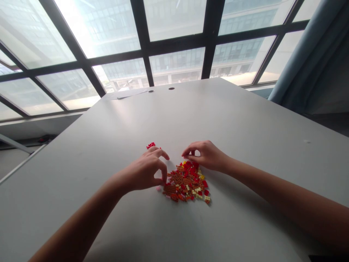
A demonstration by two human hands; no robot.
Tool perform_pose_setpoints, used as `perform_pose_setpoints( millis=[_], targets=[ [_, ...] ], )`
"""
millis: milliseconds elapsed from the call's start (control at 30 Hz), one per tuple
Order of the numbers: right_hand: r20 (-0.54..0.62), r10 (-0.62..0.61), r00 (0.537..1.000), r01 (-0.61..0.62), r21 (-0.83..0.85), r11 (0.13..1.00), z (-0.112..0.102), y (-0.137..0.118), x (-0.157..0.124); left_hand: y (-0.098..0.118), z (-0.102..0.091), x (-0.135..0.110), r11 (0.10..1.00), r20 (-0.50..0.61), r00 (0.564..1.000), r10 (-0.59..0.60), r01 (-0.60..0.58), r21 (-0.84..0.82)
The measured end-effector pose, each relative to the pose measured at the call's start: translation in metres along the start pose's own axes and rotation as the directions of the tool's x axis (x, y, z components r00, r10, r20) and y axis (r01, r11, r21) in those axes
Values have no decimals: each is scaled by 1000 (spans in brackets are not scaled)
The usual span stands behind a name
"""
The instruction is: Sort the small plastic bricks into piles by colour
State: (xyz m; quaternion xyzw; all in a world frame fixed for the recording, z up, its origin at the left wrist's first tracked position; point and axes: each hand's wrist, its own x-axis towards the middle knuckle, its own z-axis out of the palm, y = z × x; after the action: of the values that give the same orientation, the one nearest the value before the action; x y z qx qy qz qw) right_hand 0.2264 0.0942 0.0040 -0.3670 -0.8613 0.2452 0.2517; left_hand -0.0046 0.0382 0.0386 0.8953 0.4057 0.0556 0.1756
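Observation:
A loose pile of tiny interlocking plastic bricks (185, 182) lies on the grey table (234, 123), mostly in red, orange-brown, yellow and cream. My left hand (145, 171) rests at the pile's left edge, its curled fingertips reaching toward the bricks, with nothing visible between them. A small pink piece (158, 188) sits just under that hand. Beyond its knuckles lies a little red cluster of bricks (151, 145), partly hidden by the fingers. My right hand (205, 155) hovers at the pile's far side, fingers curved and apart, holding nothing I can see.
A sheet of paper (127, 94) lies at the table's far end, near two round cable holes (160, 88). Beyond the table stand a large dark-framed window (174, 47) and, on the right, a blue-grey curtain (300, 62).

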Motion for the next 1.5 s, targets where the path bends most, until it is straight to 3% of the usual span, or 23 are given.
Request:
perform_pose_setpoints(
  millis=[167, 267, 333, 467, 600, 667, 767, 833, 1000, 1267, 1500],
  targets=[
    [-3, 2, 1000, -2, 6, 1000, -1, 0, 0, -3, -1, 0, 1000, -27, 999, 18, -18, -4],
    [-4, 1, 1000, -1, 5, 1000, -1, 1, 0, -11, -5, 0, 997, -148, 989, -21, 32, 69],
    [-5, -4, 1000, 4, 2, 1000, -1, 1, 0, -20, -6, 2, 977, -274, 957, -93, 140, 160],
    [-10, -12, 1000, 12, 1, 1000, 0, 2, 0, -36, -1, 4, 893, -469, 855, -222, 371, 255],
    [-8, -7, 1000, 7, 0, 1000, 1, 2, -1, -42, -2, 3, 882, -528, 823, -210, 393, 261],
    [-5, -9, 1000, 9, 2, 1000, 1, 3, -1, -41, -7, 2, 930, -460, 869, -184, 305, 205],
    [0, -8, 1000, 8, -7, 1000, 1, 4, -1, -32, -14, -2, 993, -208, 973, -99, 112, 47],
    [-9, -12, 1000, 11, -36, 999, 1, 8, -1, -23, -16, -3, 999, -87, 995, -50, 50, -10],
    [-72, -76, 995, 63, -175, 983, -2, 18, 0, -5, -14, -3, 1000, 53, 998, -28, 28, 0],
    [-56, -133, 990, 124, -141, 982, -9, 15, 1, -2, -14, -2, 995, 45, 995, -87, 85, 56],
    [89, -229, 969, 241, -178, 954, 0, 12, 0, 0, -16, -5, 986, 159, 973, -168, 163, 47]
  ],
)
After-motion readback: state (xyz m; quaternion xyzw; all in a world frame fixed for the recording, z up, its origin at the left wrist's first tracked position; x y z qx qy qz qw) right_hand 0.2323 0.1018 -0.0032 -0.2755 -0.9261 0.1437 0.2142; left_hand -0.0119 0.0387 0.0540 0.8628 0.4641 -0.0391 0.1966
